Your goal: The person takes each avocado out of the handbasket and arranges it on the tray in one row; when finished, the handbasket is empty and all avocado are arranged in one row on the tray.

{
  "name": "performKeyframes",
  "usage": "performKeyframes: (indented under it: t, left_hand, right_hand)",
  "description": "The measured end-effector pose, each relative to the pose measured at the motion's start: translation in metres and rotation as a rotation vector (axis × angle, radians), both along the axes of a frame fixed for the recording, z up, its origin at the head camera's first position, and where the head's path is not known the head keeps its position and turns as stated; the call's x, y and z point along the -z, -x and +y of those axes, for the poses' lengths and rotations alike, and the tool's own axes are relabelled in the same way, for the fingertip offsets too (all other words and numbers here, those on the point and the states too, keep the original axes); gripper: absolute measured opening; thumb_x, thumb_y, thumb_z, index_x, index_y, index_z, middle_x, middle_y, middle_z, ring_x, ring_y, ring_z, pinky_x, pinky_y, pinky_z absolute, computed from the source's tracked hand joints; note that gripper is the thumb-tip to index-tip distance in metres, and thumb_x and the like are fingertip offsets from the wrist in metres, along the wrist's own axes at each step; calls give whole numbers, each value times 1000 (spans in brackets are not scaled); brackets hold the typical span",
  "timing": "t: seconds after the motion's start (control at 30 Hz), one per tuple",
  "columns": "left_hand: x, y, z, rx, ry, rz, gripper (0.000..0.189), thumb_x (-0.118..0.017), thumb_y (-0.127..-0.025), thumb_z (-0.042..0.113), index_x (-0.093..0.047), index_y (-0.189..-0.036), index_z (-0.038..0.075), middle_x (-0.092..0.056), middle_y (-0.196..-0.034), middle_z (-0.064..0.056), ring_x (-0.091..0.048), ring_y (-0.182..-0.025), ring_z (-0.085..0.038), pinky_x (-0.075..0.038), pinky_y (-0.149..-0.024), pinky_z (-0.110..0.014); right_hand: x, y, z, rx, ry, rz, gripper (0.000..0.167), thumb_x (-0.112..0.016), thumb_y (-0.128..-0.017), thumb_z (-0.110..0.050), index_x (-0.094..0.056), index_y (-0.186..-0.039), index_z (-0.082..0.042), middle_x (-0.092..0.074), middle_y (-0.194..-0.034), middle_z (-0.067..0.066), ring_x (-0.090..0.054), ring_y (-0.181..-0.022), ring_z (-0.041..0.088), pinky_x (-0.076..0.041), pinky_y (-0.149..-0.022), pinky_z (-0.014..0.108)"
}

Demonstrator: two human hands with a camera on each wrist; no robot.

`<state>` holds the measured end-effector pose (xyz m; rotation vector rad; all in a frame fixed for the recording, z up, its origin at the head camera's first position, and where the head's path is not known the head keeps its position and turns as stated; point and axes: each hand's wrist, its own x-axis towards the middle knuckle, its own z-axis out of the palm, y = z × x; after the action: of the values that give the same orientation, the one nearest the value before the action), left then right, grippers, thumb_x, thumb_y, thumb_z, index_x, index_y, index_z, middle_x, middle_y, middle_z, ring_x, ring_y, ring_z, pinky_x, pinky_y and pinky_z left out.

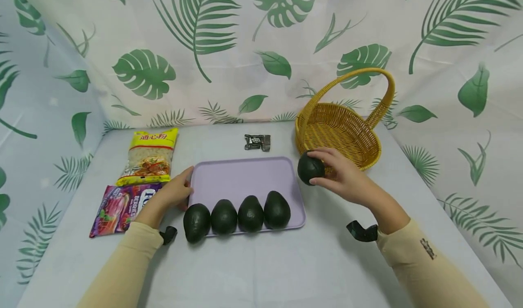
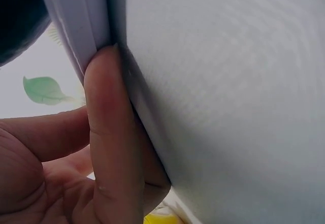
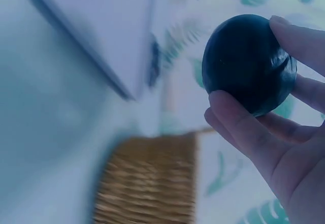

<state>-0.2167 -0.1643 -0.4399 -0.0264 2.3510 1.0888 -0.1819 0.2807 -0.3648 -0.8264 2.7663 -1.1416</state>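
Note:
In the head view my right hand [image 1: 341, 174] holds a dark green avocado [image 1: 310, 168] above the table, between the tray's right side and the basket. The right wrist view shows thumb and fingers around this avocado [image 3: 249, 64]. My left hand [image 1: 176, 191] grips the left edge of the lilac tray [image 1: 245, 176]; in the left wrist view, a finger [image 2: 109, 117] lies against the tray's rim, low by the tabletop. Several more avocados [image 1: 250, 213] stand in a row along the tray's front edge, the leftmost over its corner.
A yellow wicker basket [image 1: 369, 151] with a tall handle stands at the back right. Behind the tray lies a small black wrapped packet [image 1: 257, 142]. On the left are a yellow pasta bag [image 1: 149, 156] and a purple berry candy bag [image 1: 118, 210].

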Motion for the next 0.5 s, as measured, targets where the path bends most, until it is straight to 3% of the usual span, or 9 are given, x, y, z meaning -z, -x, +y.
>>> performKeyframes:
  t: [0.27,0.5]
  left_hand:
    - [-1,-1,1,-3,-7,9,72,-46,-99,3,-7,-160,8,-44,-110,-23,-56,-70,-25,-55,-59,-33]
    - [-1,0,-1,-3,6,1,72,-46,-99,4,-7,-160,9,-44,-116,-25,-57,-71,-26,-55,-61,-33]
  right_hand:
    - [36,-24,-12,-60,-4,-122,62,-77,-87,-17,-50,-142,-8,-40,-147,16,-51,-126,35,-59,-82,31]
    - [53,-32,-16,-90,27,-165,60,-77,-86,-14,-52,-140,-6,-41,-146,18,-50,-126,36,-59,-81,27]
